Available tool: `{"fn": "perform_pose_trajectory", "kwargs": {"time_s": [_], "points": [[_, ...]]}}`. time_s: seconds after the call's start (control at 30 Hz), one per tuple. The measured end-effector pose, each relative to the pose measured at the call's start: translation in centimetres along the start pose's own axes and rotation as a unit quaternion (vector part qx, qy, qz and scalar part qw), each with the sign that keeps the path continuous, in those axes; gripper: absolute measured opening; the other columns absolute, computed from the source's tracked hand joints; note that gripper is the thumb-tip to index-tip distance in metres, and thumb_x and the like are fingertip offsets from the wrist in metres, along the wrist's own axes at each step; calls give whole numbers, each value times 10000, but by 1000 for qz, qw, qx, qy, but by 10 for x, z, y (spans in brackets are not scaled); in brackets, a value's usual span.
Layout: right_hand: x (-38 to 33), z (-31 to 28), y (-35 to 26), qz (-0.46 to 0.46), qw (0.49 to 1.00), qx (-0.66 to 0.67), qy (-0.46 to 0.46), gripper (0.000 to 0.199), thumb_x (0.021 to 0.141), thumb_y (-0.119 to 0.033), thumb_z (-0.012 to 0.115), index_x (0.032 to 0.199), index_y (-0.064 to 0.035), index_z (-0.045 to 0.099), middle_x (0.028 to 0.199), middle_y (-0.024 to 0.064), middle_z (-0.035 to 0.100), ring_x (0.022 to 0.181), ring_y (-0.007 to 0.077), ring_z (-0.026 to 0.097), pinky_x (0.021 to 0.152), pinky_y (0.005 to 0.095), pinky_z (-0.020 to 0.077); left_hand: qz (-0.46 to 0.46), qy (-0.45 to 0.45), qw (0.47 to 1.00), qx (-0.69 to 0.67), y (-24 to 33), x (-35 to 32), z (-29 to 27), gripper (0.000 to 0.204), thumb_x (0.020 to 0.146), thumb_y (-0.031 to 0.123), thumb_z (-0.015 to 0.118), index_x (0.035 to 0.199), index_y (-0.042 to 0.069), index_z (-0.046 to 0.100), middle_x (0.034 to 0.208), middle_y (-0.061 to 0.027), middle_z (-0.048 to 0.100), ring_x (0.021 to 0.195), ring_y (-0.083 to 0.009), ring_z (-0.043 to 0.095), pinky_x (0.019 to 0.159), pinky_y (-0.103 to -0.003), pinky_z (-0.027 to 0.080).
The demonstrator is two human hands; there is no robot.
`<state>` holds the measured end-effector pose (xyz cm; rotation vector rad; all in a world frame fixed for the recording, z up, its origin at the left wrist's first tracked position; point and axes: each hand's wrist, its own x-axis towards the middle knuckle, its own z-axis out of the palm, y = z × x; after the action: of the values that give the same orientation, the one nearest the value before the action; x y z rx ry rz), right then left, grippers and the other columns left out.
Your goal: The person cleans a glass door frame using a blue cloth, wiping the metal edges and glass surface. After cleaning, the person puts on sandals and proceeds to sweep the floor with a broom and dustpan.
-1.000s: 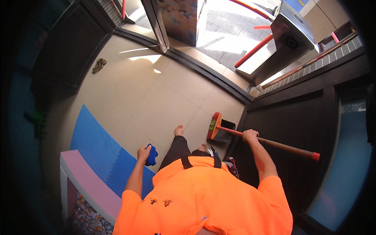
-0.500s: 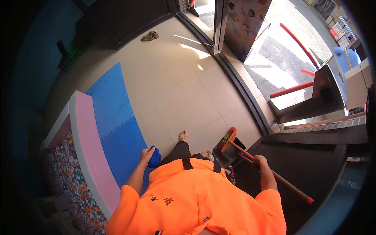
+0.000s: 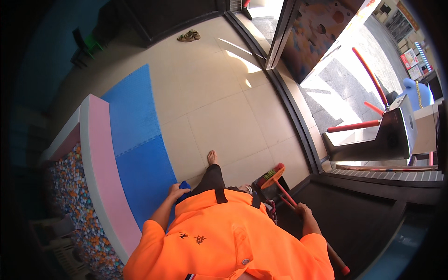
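Observation:
At my left side, my left hand (image 3: 175, 191) is closed round a blue bundled item (image 3: 185, 185), mostly hidden by my fingers and shirt; I cannot make out its kind. My right hand (image 3: 303, 210) grips red handles at my right. One belongs to a broom (image 3: 272, 177) with an orange head and red and green bristles. A black dustpan (image 3: 271, 192) sits just behind and below the broom head, partly covered by it. The lower part of the handle runs back past my right arm to a red end cap.
A pink and white padded wall (image 3: 100, 154) borders a pit of small coloured balls (image 3: 84, 205) on the left. Blue foam mats (image 3: 133, 109) lie beside it. Shoes (image 3: 189, 36) rest on the tiled floor (image 3: 210, 93). A door track (image 3: 280, 98) and dark box (image 3: 373, 144) stand right.
The view has shifted as I step forward. My right hand has drawn closer to my body, bringing the broom and dustpan along. The blue item is now more covered by my left side.

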<state>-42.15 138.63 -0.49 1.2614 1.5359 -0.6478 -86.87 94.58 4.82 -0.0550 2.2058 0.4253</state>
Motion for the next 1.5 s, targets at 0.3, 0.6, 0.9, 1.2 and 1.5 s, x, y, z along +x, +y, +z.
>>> {"fn": "perform_pose_trajectory", "kwargs": {"time_s": [0.3, 0.6, 0.9, 1.2, 1.5], "points": [[-86, -33, -62, 42, 999, -19, 10, 466, 436, -91, 820, 859, 28, 665, 819, 133, 675, 765, 241, 667, 643, 362, 536, 75, -27, 997, -3, 32, 123, -62, 525, 580, 418, 704, 964, 62, 671, 958, -157, 665, 903, -290, 637, 773, -372, 498], [-133, -65, -147, -58, 992, 17, 112, 456, 479, -64, 812, 894, 30, 651, 818, 167, 674, 756, 232, 676, 612, 364, 544, 37, 51, 992, -106, 9, 191, -122, 528, 570, 398, 702, 934, 20, 644, 958, -168, 654, 837, -300, 639, 739, -378, 503], [-53, -134, -158, -30, 973, -227, -21, 456, 566, -58, 762, 1011, -45, 660, 905, 143, 676, 845, 238, 671, 671, 377, 540, -20, 74, 977, -198, -30, 148, -117, 472, 597, 286, 750, 927, -32, 637, 880, -171, 658, 777, -277, 651, 661, -376, 512], [-69, -143, -139, 18, 997, -46, 60, 368, 852, -359, 543, 1134, -135, 619, 1190, 155, 578, 1135, 303, 539, 934, 419, 442, -10, 59, 974, -219, -23, 132, -73, 448, 598, 286, 755, 891, -35, 646, 846, -157, 663, 728, -239, 652, 633, -362, 503], [-23, -70, -63, -14, 995, -60, 74, 323, 842, -307, 541, 1065, -106, 659, 1120, 150, 618, 1071, 293, 584, 890, 394, 471, 70, 84, 989, -103, 65, 105, -78, 469, 570, 344, 761, 883, 10, 659, 861, -147, 671, 762, -255, 653, 678, -360, 516]]}}
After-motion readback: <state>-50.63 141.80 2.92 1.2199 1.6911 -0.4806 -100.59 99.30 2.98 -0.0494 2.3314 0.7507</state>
